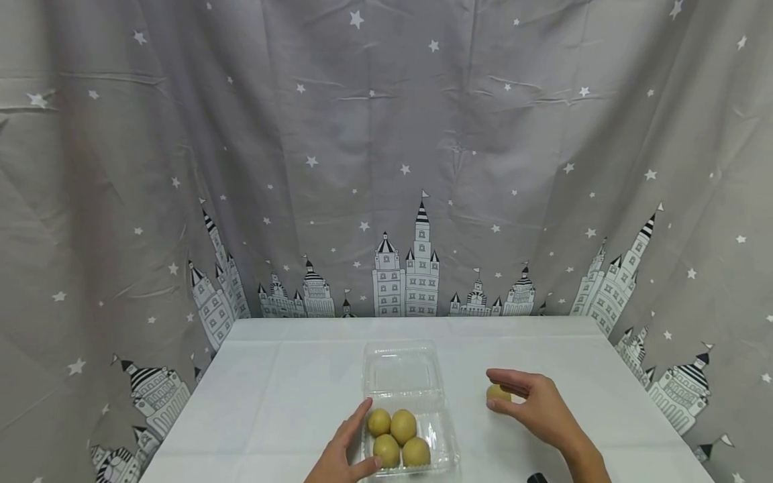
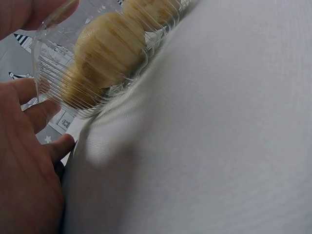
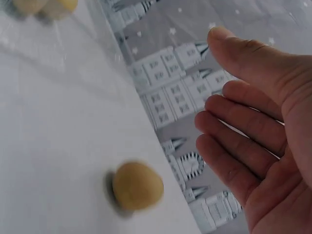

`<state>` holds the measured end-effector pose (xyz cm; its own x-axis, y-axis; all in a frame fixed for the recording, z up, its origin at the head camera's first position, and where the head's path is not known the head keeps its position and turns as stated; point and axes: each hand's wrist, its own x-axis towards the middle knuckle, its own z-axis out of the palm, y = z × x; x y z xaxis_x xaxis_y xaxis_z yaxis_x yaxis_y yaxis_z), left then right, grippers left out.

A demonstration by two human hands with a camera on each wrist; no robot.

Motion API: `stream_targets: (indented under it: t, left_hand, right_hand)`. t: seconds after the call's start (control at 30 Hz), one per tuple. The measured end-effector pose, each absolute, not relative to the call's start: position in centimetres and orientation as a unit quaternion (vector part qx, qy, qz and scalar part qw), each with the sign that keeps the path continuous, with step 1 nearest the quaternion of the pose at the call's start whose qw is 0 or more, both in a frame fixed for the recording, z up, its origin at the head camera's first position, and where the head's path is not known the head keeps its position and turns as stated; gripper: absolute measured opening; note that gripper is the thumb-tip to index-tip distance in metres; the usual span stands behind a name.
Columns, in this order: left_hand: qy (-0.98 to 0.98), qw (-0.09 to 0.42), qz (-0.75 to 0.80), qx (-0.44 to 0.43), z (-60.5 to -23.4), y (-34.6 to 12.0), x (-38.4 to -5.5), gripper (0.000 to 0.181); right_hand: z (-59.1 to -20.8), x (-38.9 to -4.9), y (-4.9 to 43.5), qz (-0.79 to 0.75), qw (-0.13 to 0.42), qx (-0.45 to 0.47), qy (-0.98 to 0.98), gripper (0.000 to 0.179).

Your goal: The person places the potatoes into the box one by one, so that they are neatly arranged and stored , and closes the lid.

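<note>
Several round yellow-brown potatoes (image 1: 402, 426) sit in the base of a clear plastic clamshell container (image 1: 443, 439), whose lid (image 1: 403, 372) lies folded back. My left hand (image 1: 343, 448) holds the container's left side, its thumb at the near rim and its fingers against the ribbed wall (image 2: 51, 73). One more potato (image 3: 138, 185) lies on the table, right of the container. My right hand (image 1: 537, 406) is over beside this loose potato, thumb and fingers spread apart. In the right wrist view a gap shows between the right hand (image 3: 263, 131) and the potato.
A white cloth covers the table (image 1: 290, 376). Behind it hangs a grey curtain (image 1: 338, 201) printed with stars and castles. A small black object (image 1: 536, 477) shows at the bottom edge, near the right forearm.
</note>
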<state>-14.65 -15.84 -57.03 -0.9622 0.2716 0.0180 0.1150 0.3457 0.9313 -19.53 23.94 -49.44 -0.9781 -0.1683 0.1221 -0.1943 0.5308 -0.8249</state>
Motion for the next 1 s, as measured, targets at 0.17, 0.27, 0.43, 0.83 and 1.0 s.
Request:
stream_targets:
  t: [0.17, 0.27, 0.43, 0.83, 1.0]
  left_hand:
    - [0.819, 0.080, 0.557, 0.111, -57.1, -15.9, -14.7, 0.102]
    - [0.821, 0.080, 0.555, 0.110, -57.0, -15.9, -14.7, 0.102]
    - [0.822, 0.076, 0.554, 0.112, -57.1, -15.8, -14.7, 0.102]
    - [0.821, 0.073, 0.554, 0.114, -57.3, -15.7, -14.7, 0.101]
    - [0.823, 0.076, 0.552, 0.111, -57.0, -15.6, -14.6, 0.101]
  right_hand:
    - [-49.8, -18.9, 26.2, 0.461, 0.020, 0.089, -0.883, 0.054]
    - [-50.0, -18.6, 27.5, 0.457, 0.021, 0.085, -0.885, 0.056]
    - [-50.2, -18.0, 29.5, 0.445, 0.020, 0.067, -0.893, 0.059]
    - [-51.0, -17.5, 32.0, 0.432, 0.029, 0.029, -0.901, 0.059]
    - [-51.9, -18.0, 31.4, 0.462, 0.012, 0.036, -0.886, 0.059]
